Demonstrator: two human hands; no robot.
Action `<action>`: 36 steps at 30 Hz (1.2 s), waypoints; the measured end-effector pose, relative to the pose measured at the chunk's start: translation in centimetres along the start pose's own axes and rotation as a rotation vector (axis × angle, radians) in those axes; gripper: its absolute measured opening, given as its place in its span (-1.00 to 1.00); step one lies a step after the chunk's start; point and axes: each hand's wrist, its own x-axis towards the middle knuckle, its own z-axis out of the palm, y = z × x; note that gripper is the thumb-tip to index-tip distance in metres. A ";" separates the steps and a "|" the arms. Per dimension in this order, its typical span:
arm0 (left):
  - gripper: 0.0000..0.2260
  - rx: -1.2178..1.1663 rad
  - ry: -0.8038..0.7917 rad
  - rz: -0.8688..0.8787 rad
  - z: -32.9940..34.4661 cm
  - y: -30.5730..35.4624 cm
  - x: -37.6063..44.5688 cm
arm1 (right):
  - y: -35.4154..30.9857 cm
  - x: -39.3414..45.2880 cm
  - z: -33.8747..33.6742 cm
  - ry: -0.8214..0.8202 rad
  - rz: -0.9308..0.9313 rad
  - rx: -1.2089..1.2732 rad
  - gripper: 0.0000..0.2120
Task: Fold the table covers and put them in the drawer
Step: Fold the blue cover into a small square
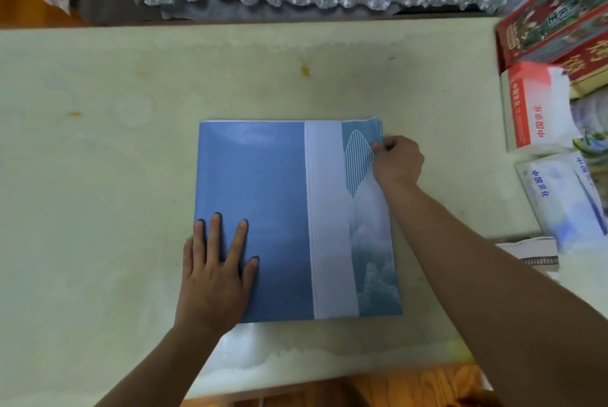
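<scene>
- The blue table cover [263, 219] lies on the pale surface [131, 84] as a neat, near-square stack of layers, so most of the folding looks done.
- The left hand [215, 278] is spread flat, fingers apart, pressing the cover's near corner; it grips nothing.
- The right hand [396, 161] is curled at the far corner, thumb and fingers pinching the cover's edge.
- Judging by that pinch, another fold or a squaring-up may follow.
- No drawer is in view; stowing remains.
- Boxes [556, 21] and tissue packs [566, 196] sit beyond the right hand.
</scene>
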 end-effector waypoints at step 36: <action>-0.39 0.055 0.074 0.100 1.3 0.2 0.1 | 11.4 -18.4 3.4 -0.268 -0.875 -0.643 -0.39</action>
